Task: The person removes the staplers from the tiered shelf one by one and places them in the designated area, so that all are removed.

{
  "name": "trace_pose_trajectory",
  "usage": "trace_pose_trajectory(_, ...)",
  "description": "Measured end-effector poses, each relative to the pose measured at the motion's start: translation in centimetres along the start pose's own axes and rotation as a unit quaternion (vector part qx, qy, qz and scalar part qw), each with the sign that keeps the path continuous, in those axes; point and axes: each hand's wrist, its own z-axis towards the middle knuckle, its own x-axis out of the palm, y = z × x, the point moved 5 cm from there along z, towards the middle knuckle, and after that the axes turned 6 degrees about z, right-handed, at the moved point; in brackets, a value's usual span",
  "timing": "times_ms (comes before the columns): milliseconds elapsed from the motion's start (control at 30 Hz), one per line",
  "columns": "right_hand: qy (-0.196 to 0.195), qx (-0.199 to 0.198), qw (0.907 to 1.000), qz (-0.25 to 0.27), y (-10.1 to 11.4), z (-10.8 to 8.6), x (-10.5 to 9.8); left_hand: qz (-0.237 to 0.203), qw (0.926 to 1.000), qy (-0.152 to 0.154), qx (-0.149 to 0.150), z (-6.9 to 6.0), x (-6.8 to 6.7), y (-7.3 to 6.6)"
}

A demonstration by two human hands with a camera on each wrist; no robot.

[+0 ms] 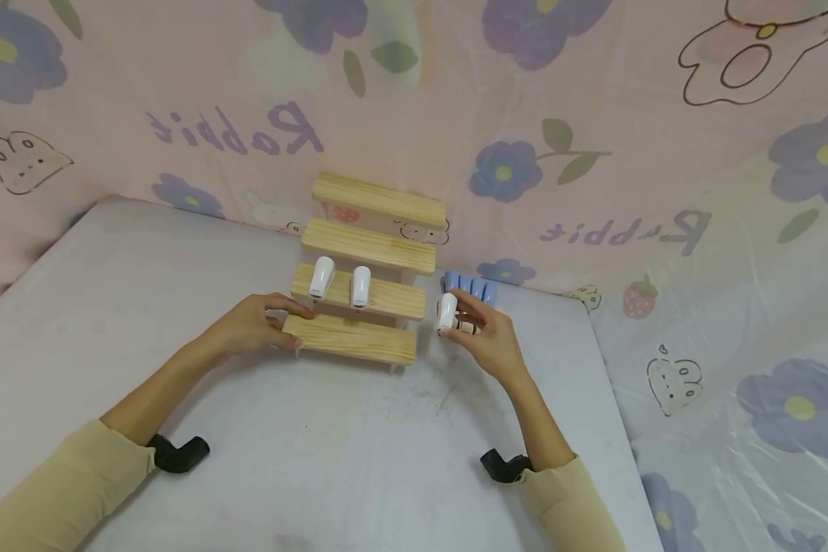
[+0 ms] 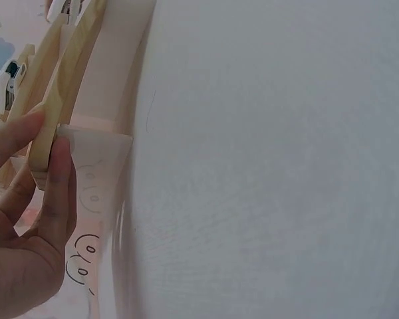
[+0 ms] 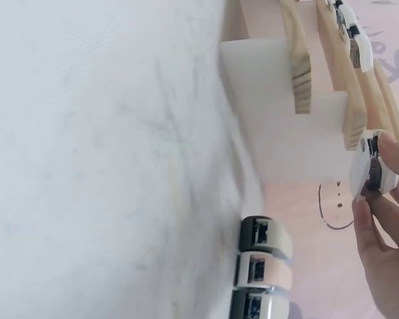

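Note:
A four-tier wooden display stand (image 1: 348, 339) with pale side panels stands against the backdrop. Two white mini staplers (image 1: 322, 277) sit on its second tier from the bottom, side by side toward the left. My left hand (image 1: 251, 326) grips the left end of the lowest board, thumb and fingers on opposite faces. To the right of the stand, my right hand (image 1: 486, 337) pinches another white stapler (image 3: 364, 166) between thumb and fingers, held up off the table. In the right wrist view it is close to the end of the second board.
Several blue staplers (image 1: 479, 290) stand in a row at the back right, behind my right hand. More staplers in pale colours (image 3: 265, 271) line up on the table there, partly hidden by the hand in the head view. A printed backdrop (image 1: 414, 115) rises behind the table (image 1: 331, 460).

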Motion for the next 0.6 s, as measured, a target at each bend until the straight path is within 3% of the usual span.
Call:
trace_pose_trajectory(167,-0.013,0.011,0.9998,0.011,-3.6,-0.1,-0.7,0.002,1.0,0.0,0.001,-0.1,0.0,-0.2)
trace_pose_trajectory(600,-0.013,0.027,0.999,0.033,-5.4,-1.2,-1.2,0.007,0.9999,-0.004,-0.01,0.0,0.0,-0.1)
